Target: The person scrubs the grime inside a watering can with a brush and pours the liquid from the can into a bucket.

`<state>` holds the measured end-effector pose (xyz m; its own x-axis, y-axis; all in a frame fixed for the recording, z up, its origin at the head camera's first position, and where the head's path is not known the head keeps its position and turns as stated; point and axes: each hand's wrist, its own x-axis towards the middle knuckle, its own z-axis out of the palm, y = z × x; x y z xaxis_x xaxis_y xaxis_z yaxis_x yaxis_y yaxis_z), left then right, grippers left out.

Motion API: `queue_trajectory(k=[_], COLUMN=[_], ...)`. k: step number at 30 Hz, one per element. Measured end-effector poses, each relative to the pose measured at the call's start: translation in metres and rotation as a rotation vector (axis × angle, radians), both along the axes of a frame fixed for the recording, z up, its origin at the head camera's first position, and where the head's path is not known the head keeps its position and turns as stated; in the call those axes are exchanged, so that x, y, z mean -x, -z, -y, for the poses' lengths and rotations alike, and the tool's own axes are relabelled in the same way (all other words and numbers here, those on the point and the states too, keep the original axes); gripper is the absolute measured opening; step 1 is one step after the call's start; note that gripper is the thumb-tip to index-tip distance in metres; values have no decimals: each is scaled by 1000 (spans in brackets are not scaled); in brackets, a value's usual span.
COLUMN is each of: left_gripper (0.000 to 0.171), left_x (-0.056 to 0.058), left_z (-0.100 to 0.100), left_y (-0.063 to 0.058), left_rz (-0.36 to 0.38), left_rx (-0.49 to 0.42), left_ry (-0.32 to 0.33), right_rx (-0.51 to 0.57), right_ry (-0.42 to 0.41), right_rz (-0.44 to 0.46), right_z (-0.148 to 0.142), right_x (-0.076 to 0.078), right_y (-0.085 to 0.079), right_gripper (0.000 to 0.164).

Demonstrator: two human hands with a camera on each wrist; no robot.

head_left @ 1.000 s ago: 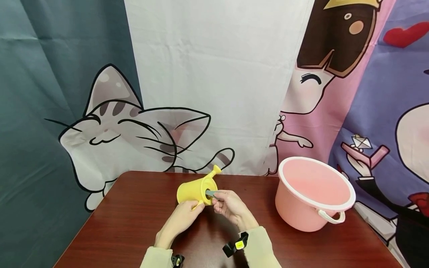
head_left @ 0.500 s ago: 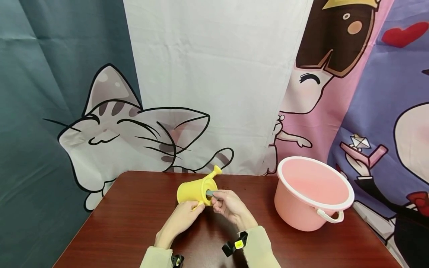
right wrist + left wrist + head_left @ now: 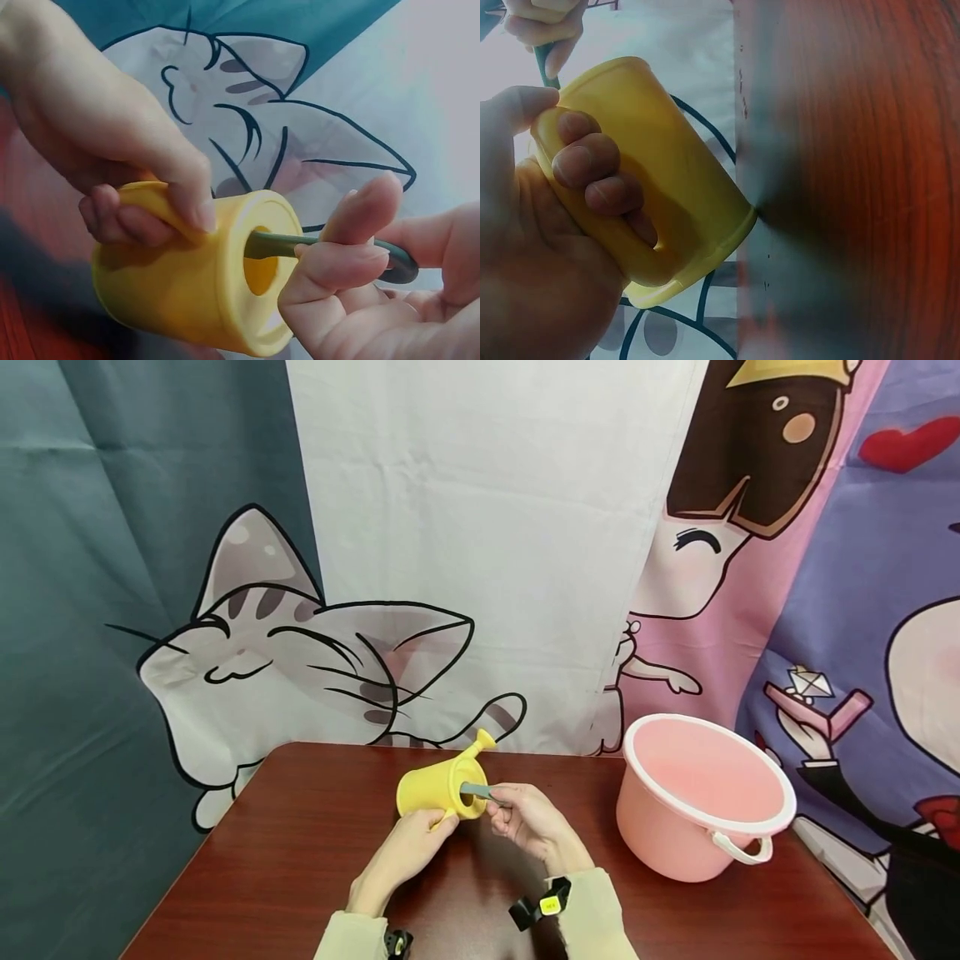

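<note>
A yellow toy watering can (image 3: 427,787) is tipped on its side above the table, its round opening towards the right. My left hand (image 3: 408,852) grips its handle; in the left wrist view the fingers (image 3: 585,157) curl through the handle loop. My right hand (image 3: 536,827) pinches a slim grey-green handle (image 3: 474,790) between thumb and fingers. In the right wrist view this handle (image 3: 274,244) enters the can's opening and its rounded end shows behind my fingers. Whatever is at its other end is hidden inside the can.
A pink bucket (image 3: 675,827) with a white rim and white side handle stands on the brown wooden table (image 3: 285,860), right of my hands. A cloth backdrop with a cartoon cat (image 3: 300,693) hangs behind the table.
My right hand has moved a little to the right, and more of the grey-green handle shows outside the can's opening. The left hand and the watering can have stayed in place.
</note>
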<state>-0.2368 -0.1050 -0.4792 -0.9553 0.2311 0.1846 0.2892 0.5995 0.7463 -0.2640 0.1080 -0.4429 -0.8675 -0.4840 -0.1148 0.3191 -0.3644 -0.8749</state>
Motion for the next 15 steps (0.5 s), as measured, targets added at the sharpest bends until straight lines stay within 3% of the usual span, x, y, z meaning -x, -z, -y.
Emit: queue_trajectory(k=[15], left_gripper=[41], left_x=[3], left_z=[2], left_y=[2], left_rz=[19], left_rx=[-24], left_ry=[-9], right_rx=[-36], right_ry=[-19], right_rz=[-43], right_z=[-4], right_x=[-1], right_y=[-3], right_gripper=[18])
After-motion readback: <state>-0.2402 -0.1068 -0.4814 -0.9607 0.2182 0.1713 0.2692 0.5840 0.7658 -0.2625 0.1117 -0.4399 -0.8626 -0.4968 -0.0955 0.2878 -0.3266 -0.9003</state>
